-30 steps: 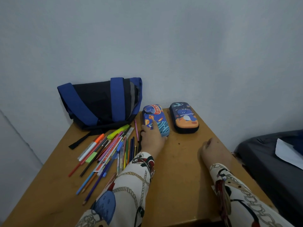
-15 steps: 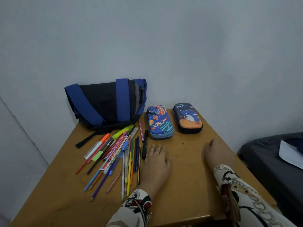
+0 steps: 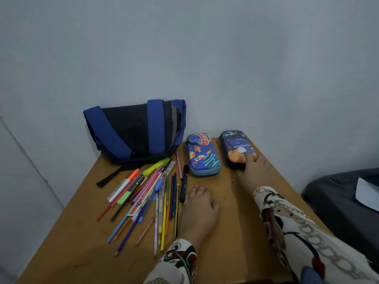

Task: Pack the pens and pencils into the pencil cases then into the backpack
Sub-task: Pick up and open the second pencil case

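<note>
My right hand (image 3: 253, 171) rests at two o'clock on the counter (image 3: 229, 232), fingers laid over the near end of the dark dinosaur pencil case (image 3: 235, 147); whether they grip it I cannot tell. My left hand (image 3: 200, 210) lies flat near the centre, fingers relaxed and holding nothing, just beside a black marker (image 3: 184, 183). The blue space pencil case (image 3: 202, 155) sits closed at twelve o'clock, beside the dark one and apart from both hands. The pens and pencils (image 3: 147, 197) lie fanned out at nine to ten o'clock. The backpack (image 3: 133, 130), black with blue straps, leans against the wall at eleven o'clock.
</note>
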`<state>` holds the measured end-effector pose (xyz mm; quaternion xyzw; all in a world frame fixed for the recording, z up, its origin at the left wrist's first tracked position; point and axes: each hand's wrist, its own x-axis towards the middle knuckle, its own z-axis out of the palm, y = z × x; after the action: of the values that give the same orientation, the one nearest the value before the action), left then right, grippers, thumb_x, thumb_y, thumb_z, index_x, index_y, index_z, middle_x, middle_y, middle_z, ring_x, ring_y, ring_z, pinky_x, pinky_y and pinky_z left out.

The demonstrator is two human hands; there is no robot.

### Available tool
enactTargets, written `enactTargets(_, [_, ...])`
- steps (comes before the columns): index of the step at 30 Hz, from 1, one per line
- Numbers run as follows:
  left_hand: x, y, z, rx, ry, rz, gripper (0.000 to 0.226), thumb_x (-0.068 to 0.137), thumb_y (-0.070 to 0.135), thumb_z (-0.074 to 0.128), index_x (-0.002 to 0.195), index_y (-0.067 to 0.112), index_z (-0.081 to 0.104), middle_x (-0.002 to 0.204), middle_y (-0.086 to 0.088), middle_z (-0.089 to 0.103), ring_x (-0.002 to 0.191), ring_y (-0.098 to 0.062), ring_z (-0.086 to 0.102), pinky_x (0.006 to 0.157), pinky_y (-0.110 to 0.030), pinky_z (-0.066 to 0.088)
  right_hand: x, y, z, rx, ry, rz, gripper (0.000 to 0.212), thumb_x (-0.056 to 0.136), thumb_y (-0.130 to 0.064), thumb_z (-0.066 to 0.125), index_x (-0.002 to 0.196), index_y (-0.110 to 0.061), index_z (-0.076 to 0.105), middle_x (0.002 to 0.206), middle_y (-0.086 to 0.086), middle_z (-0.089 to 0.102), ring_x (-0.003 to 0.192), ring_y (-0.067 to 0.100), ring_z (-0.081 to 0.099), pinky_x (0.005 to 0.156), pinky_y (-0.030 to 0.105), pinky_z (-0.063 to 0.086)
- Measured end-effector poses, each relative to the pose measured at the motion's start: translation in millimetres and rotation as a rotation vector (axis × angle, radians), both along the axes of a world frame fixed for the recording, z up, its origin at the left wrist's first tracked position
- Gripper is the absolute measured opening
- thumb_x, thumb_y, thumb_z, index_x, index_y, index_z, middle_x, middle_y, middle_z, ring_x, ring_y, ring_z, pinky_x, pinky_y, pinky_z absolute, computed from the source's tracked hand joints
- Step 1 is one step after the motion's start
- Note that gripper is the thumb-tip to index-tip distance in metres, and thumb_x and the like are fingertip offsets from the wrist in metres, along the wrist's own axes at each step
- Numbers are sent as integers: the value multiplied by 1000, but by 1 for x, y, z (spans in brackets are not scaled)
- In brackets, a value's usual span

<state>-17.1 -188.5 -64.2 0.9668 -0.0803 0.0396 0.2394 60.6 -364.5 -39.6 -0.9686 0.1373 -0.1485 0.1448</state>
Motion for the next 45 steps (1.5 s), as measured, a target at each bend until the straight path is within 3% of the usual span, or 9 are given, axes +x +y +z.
enactTargets(5, [2, 0, -1, -1, 3, 3, 51, 98, 39, 38, 147, 23, 37, 157, 4, 29, 147, -14, 13, 121, -38, 9, 16, 13, -5, 83, 138, -73, 84, 86, -47, 64, 152, -29, 14, 155, 28, 8, 142, 47, 16, 114, 55, 23])
enactTargets(12, [5, 0, -1, 9, -5, 10, 50, 98, 39, 39, 145, 22, 38, 156, 2, 30, 147, -16, 15, 121, -39, 8, 32, 15, -8, 190, 64, -11, 74, 91, -37, 62, 151, -30, 20, 155, 32, -4, 140, 50, 17, 110, 52, 28])
enactTargets(17, [5, 0, -1, 9, -19, 11, 48, 97, 37, 39, 142, 21, 42, 153, 1, 33, 145, -17, 18, 121, -39, 10, 24, 10, -10, 201, -12, 28, 60, 92, -31, 62, 146, -26, 35, 147, 26, 20, 127, 41, 35, 101, 46, 39])
enactTargets(24, [4, 0, 1, -1, -31, 6, 45, 96, 37, 40, 137, 20, 46, 150, 1, 37, 143, -17, 22, 120, -39, 10, -21, 19, -9, 200, -50, 1, 54, 90, -34, 63, 140, -28, 42, 137, 22, 30, 118, 38, 38, 94, 43, 39])
enactTargets(35, [0, 8, 3, -133, -41, -18, 42, 96, 27, 48, 136, 16, 52, 148, -1, 43, 143, -18, 26, 117, -34, 20, -139, 46, -14, 209, -48, -9, 54, 89, -40, 64, 139, -37, 44, 145, 21, 23, 126, 37, 30, 97, 40, 36])
enactTargets(38, [-1, 11, 1, -185, -63, -20, 35, 95, 22, 50, 127, 13, 61, 138, -2, 53, 136, -18, 36, 111, -30, 26, -162, 53, -17, 197, -40, -5, 55, 88, -43, 64, 139, -39, 44, 145, 21, 24, 128, 37, 30, 97, 40, 37])
enactTargets(41, [0, 13, -2, -228, -81, -11, 27, 94, 18, 51, 115, 11, 67, 122, -3, 61, 123, -18, 47, 101, -27, 34, -177, 56, -17, 124, -13, -23, 57, 87, -59, 55, 137, -37, 40, 141, 15, 29, 125, 33, 37, 95, 38, 39])
enactTargets(45, [0, 14, -3, -288, -104, -10, 26, 99, 22, 47, 112, 13, 67, 114, -2, 63, 113, -16, 51, 95, -29, 39, -160, 44, 1, 416, -71, -86, 72, 85, -67, 43, 140, -21, 37, 135, 14, 40, 121, 34, 45, 97, 43, 40])
